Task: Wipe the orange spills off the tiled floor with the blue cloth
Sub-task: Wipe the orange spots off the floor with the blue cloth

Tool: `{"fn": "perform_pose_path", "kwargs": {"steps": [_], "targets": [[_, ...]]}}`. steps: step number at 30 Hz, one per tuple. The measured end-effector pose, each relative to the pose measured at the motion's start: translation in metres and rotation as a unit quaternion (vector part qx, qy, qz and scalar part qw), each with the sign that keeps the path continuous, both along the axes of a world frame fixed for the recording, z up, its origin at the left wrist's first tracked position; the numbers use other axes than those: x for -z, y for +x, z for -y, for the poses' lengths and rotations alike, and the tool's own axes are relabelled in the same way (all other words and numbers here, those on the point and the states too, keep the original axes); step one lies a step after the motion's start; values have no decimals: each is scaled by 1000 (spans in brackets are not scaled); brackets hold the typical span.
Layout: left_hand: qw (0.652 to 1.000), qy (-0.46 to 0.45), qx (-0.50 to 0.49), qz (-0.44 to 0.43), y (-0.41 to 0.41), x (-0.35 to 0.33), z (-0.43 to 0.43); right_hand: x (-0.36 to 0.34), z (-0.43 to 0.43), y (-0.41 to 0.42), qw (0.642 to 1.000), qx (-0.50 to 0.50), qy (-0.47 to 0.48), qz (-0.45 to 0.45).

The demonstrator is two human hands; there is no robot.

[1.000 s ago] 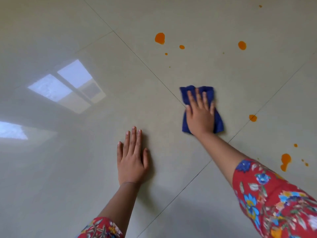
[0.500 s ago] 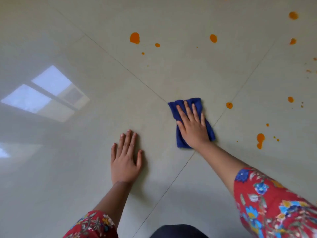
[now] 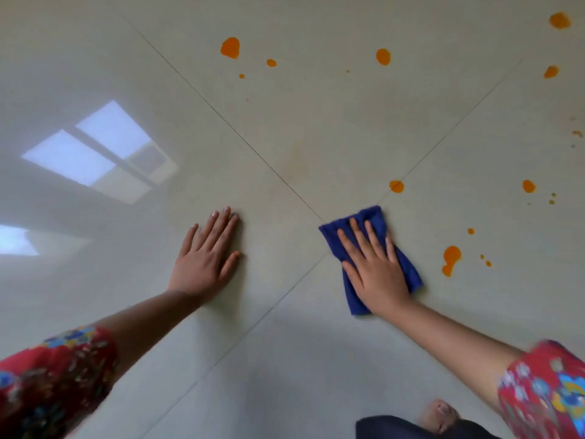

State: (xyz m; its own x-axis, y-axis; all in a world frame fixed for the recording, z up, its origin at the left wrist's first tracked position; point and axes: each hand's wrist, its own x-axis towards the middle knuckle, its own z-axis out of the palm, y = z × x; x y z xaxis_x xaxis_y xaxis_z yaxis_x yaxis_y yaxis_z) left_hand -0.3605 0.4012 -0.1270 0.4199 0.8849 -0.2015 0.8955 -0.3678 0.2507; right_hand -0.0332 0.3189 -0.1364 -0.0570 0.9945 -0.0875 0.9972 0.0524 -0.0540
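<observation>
My right hand (image 3: 376, 269) presses flat on the folded blue cloth (image 3: 370, 217), which lies on the glossy cream tiled floor (image 3: 316, 122) right of where the grout lines cross. My left hand (image 3: 207, 256) rests flat on the floor with fingers spread, holding nothing. Orange spills dot the floor: a small one (image 3: 396, 186) just beyond the cloth on a grout line, an elongated one (image 3: 451, 258) to the right of the cloth, a larger one (image 3: 230, 47) far ahead, and several more toward the upper right. A faint smear (image 3: 297, 163) shows ahead of the cloth.
A window reflection (image 3: 98, 150) glares on the left tiles. A foot (image 3: 438, 415) and dark trouser fabric (image 3: 395, 427) show at the bottom edge. Red floral sleeves cover both my upper arms.
My right hand has dragged the cloth back toward me across the grout crossing. The view has shifted, so more spills on the right show. My left hand stays planted.
</observation>
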Motion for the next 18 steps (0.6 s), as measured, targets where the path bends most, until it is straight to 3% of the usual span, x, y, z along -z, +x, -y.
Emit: {"fn": "perform_pose_path", "kwargs": {"steps": [3,6,8,11,13,15,18], "targets": [[998,-47,8,42,53,-4,7,0,50,-11,998,-44,6,-39],[991,-80,-13,110,115,-5,23,1,5,-2,990,-127,8,-60],[988,-95,-26,122,145,-3,36,2,-30,21,996,-61,11,-63],[994,-86,-35,58,167,0,48,6,-15,50,991,105,31,-74],[996,-74,-30,28,168,0,49,6,18,40,990,121,43,-57],[996,-87,-20,21,166,-1,47,6,27,29,994,77,44,-67],[995,-102,-18,14,167,-3,44,4,-26,32,995,-32,47,-81]]}}
